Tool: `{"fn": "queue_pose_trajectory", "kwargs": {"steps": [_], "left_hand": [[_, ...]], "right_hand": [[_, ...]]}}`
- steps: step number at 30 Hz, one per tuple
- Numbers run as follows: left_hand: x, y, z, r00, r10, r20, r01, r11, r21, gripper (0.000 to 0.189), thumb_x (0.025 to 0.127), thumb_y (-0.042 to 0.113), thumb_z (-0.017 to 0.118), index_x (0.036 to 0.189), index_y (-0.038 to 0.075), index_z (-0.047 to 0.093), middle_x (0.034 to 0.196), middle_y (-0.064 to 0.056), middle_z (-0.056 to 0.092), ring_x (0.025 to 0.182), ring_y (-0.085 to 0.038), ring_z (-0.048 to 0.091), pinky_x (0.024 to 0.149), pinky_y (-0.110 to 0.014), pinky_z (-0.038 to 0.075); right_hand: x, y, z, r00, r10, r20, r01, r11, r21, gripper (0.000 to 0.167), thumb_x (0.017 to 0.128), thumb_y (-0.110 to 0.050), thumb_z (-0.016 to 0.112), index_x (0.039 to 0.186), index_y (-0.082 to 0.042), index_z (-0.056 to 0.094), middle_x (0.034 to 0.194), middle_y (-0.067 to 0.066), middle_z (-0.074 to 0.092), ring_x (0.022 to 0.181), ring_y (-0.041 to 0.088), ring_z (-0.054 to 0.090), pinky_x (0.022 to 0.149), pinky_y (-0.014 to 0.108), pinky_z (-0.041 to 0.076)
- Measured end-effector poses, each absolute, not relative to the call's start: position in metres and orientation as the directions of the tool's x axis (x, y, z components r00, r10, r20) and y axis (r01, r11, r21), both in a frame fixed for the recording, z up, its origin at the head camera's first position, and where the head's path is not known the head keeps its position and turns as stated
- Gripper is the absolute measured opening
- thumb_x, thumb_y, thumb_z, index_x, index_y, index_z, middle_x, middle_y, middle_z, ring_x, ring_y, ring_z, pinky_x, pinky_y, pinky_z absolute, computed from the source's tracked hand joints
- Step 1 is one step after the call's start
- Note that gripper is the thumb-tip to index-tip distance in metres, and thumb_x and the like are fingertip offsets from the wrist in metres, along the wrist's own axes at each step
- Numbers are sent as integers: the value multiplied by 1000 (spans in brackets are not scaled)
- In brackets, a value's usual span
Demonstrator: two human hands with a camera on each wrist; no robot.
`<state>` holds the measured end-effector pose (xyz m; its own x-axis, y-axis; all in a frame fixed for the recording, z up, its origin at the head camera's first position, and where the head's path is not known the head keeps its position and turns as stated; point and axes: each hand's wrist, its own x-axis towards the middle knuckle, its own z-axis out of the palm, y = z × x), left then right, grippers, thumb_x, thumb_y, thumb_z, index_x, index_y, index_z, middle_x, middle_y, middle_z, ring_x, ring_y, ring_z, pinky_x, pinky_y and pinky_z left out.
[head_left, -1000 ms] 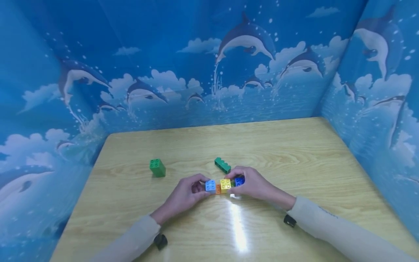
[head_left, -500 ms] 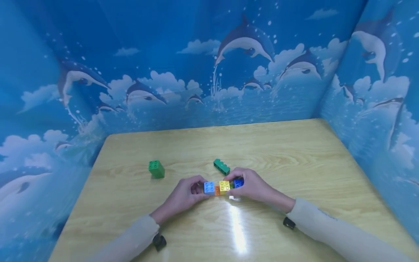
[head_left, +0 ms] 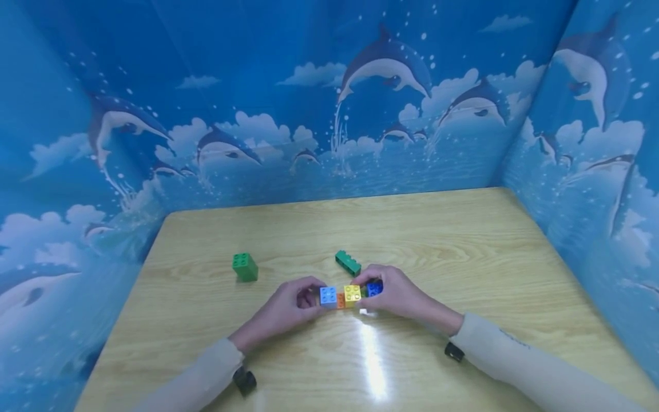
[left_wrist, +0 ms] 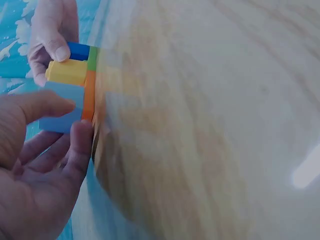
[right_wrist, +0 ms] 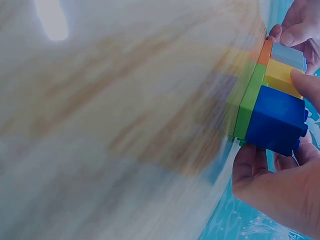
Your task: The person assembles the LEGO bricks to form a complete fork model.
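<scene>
Dolphins (head_left: 386,66) decorated the curtain (head_left: 247,51) behind the table (head_left: 437,240). Near the table's middle, the left hand (head_left: 288,300) pinched the pale blue brick (head_left: 328,296), and the right hand (head_left: 393,290) pinched the yellow brick (head_left: 352,295). Beneath were an orange base (left_wrist: 88,95) and a lime base (right_wrist: 250,105), which carried also a dark blue brick (right_wrist: 275,117). Behind stood a green block (head_left: 245,268).

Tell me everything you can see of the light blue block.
The light blue block is boxy and plastic-looking, with round studs in a two-by-two pattern on top and smooth sides. It sits upright on the left end of an orange piece, which shows in a gap between it and the yellow block. The left hand grips it, one digit lying against a side.
</scene>
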<state>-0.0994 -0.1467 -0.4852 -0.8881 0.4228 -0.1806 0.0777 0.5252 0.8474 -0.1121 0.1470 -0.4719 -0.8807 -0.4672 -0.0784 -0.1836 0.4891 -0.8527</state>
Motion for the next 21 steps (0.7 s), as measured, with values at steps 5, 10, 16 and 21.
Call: {"fn": "queue_pose_trajectory", "kwargs": {"steps": [5, 10, 16, 21], "left_hand": [[-105, -152, -481, -866, 440, -237, -17, 448, 894, 45, 96, 5, 70, 139, 16, 69, 128, 0, 70, 103, -23, 67, 87, -38, 59], [-116, -151, -482, -876, 429, -218, -66, 340, 938, 36, 103, 7, 69, 139, 5, 66, 124, -7, 71, 102, -26, 70, 86, -38, 61], [-131, -145, -484, -882, 412, -226, -116, 275, 954, 36, 108, 18, 70, 141, 2, 63, 111, -12, 72, 91, -27, 71, 76, -34, 60], [-144, -140, -484, -901, 365, -236, -157, 234, 960, 38, 108, 15, 69, 144, 4, 61, 110, -15, 74, 90, -26, 70, 73, -33, 58]], "right_hand": [[-113, 147, -472, -881, -467, -79, -185, 493, -850, 37, 84, -20, 96, 117, -19, 80, 116, -7, 72, 112, 19, 65, 102, 47, 54], [-113, 148, -472, -881, -466, -78, -184, 491, -851, 36, 85, -20, 96, 117, -19, 80, 115, -7, 73, 112, 19, 65, 103, 48, 54], [-112, 147, -472, -881, -466, -81, -178, 486, -856, 36, 85, -20, 96, 117, -20, 81, 115, -8, 73, 112, 18, 65, 103, 48, 54], [-112, 147, -471, -882, -466, -75, -184, 485, -855, 35, 85, -19, 96, 116, -19, 81, 114, -7, 73, 110, 18, 66, 101, 47, 55]]}}
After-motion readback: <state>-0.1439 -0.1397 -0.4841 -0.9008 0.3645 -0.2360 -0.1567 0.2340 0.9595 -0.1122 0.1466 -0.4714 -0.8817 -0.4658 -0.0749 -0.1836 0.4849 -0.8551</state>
